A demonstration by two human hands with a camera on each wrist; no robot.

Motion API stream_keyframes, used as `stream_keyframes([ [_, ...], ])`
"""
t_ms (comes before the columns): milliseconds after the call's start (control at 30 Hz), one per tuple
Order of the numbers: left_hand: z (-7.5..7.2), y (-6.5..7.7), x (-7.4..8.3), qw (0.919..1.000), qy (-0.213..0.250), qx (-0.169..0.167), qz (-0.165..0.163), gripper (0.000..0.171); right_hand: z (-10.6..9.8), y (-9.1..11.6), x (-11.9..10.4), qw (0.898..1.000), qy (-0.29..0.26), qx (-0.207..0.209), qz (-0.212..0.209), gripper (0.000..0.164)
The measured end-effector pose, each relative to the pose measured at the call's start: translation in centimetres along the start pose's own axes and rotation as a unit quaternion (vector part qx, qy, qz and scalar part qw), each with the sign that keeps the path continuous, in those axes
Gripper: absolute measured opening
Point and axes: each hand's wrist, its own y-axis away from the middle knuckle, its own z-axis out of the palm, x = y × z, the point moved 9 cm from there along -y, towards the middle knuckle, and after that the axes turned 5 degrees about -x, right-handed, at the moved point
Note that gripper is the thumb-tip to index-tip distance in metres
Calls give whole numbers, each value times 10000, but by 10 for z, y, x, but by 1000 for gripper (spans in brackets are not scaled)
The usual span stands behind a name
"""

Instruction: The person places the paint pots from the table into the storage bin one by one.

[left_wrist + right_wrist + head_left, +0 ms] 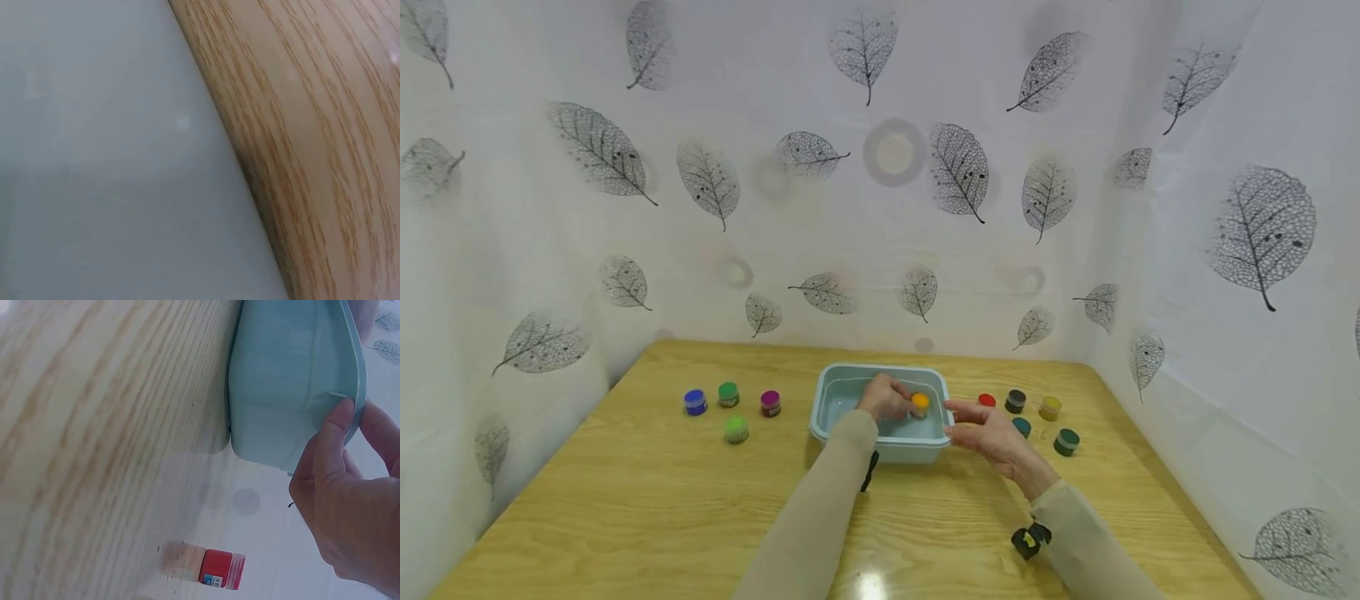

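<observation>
A light blue plastic basin (880, 452) stands on the wooden table. My left hand (886, 397) reaches down inside it and pinches a small paint jar with an orange lid (920, 401), which is upright near the basin's right end. At that right end, my right hand (996, 437) pinches the rim, its thumb and fingers on opposite sides of the edge; the right wrist view shows this hand (350, 494) on the basin (281, 381) up close. Only the basin's outer wall (112, 150) and wood grain fill the left wrist view, with the left hand out of sight there.
Left of the basin sit paint jars with blue (696, 402), green (728, 394), light green (736, 429) and purple (771, 403) lids. To the right are red (215, 569), black (1016, 401), yellow (1050, 407), teal (1022, 427) and dark green (1066, 442) ones. A leaf-print curtain (880, 225) surrounds the table.
</observation>
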Motion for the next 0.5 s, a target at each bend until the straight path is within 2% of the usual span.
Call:
stream_keyframes([
  [233, 0, 4, 4, 9999, 11, -4, 146, 22, 0, 0, 0, 10000, 30, -31, 6, 58],
  [500, -9, 12, 17, 9969, 144, 269, 725, 16, 0, -2, 2, 10000, 31, -62, -16, 60],
])
